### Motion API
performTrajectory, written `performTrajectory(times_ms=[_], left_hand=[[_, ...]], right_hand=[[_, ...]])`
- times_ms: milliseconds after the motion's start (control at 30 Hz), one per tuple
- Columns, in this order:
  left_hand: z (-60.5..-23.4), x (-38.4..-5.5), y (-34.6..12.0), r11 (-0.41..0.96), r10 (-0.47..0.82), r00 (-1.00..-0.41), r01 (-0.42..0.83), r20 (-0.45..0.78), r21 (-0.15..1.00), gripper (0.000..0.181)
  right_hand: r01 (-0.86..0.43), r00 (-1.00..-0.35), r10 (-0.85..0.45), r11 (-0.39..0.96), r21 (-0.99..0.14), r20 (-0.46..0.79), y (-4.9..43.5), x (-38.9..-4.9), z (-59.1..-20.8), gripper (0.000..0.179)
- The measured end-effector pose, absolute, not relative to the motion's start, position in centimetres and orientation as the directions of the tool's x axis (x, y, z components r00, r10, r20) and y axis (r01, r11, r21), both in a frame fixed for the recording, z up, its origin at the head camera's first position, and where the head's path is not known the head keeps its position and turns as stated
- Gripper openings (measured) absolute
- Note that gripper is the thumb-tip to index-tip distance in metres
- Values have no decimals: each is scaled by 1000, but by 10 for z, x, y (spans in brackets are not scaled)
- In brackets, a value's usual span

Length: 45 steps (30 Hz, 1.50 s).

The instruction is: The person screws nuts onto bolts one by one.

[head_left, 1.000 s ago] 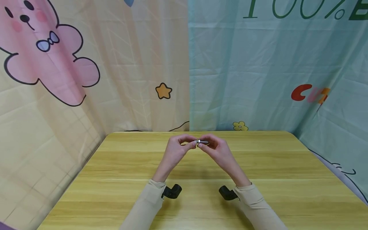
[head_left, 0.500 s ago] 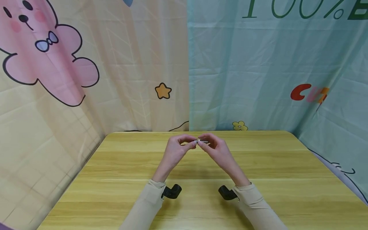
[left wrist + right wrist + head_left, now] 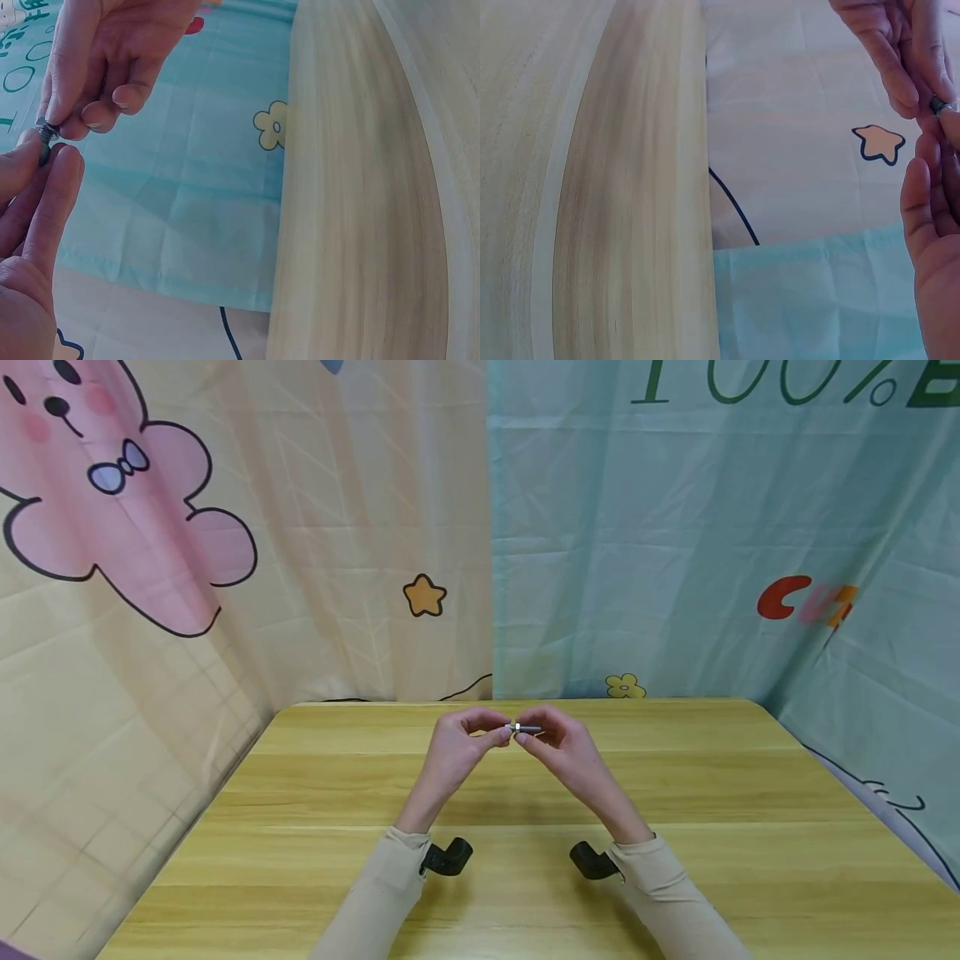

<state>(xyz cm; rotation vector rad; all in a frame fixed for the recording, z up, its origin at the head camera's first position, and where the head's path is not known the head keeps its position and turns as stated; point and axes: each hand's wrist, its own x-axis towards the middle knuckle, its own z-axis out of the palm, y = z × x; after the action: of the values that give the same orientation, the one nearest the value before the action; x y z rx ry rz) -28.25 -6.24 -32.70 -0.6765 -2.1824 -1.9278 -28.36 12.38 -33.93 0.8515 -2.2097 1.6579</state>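
A small metal bolt (image 3: pixel 531 729) is held level in the air above the far part of the table, with a bright nut (image 3: pixel 517 727) on its shank. My left hand (image 3: pixel 467 745) pinches the bolt's left end between thumb and fingers, covering that end. From the other side, my right hand (image 3: pixel 562 750) has its thumb and forefinger curled about the nut, the shank running back toward the palm. Up close in the left wrist view, the bolt (image 3: pixel 46 135) shows between both sets of fingertips. Only a dark bit of the bolt (image 3: pixel 937 104) appears in the right wrist view.
Beneath the hands lies a wood-grain table (image 3: pixel 510 893). Behind its far edge hang a cream curtain (image 3: pixel 360 527) and a blue-green curtain (image 3: pixel 637 543). Black wrist mounts (image 3: pixel 448 857) stick out inward from both sleeves.
The right thumb lay higher over the nut half a second ago; now it sits lower and the nut and shank show more. Both hands otherwise stay in place.
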Motion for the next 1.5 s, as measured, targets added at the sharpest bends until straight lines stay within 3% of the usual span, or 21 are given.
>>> performTrajectory(times_ms=[167,400,667,867,1267,1500], left_hand=[[-327,-282,-63,65,238,-882,433,407,899,11],[-327,-280,-63,35,271,-865,448,423,894,11],[-324,-280,-62,63,239,-875,447,421,892,12],[-324,-283,-62,35,247,-872,443,422,896,11],[-349,-302,-63,50,241,-879,435,412,899,15],[-349,-303,-64,85,238,-869,463,433,882,11]], right_hand=[[-552,-821,-293,192,-811,490,127,-297,-355,17],[-496,-868,-209,334,-801,450,128,-296,-356,30],[-534,-838,-275,240,-811,471,122,-272,-325,24],[-583,-802,-293,196,-789,520,122,-274,-327,19],[-501,-855,-276,225,-836,438,124,-290,-347,20],[-500,-851,-297,205,-841,433,127,-300,-357,18]])
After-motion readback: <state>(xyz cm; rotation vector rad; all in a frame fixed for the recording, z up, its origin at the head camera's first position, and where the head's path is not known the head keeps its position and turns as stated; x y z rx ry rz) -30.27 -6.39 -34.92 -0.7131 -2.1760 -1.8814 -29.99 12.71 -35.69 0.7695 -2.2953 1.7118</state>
